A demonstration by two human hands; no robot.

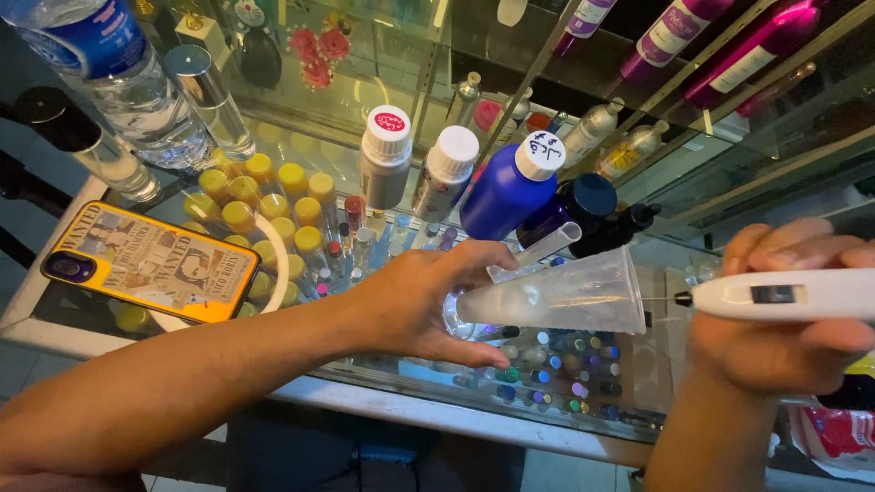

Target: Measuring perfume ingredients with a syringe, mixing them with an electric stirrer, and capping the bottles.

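Observation:
My left hand (421, 305) grips the narrow base of a clear plastic cup (565, 293), which lies tilted on its side over the glass counter with its wide mouth facing right. My right hand (782, 323) is closed on a white pen-shaped handheld tool (786, 294). The tool's thin metal tip points left at the cup's mouth and sits just at its rim. A clear tube (547, 246) lies just behind the cup.
On the glass counter (383, 401) stand a blue bottle (506, 189), two grey white-capped bottles (384, 157), a dark bottle (576, 206), a phone in a yellow case (150, 262) and a water bottle (109, 73). Several small vials show under the glass.

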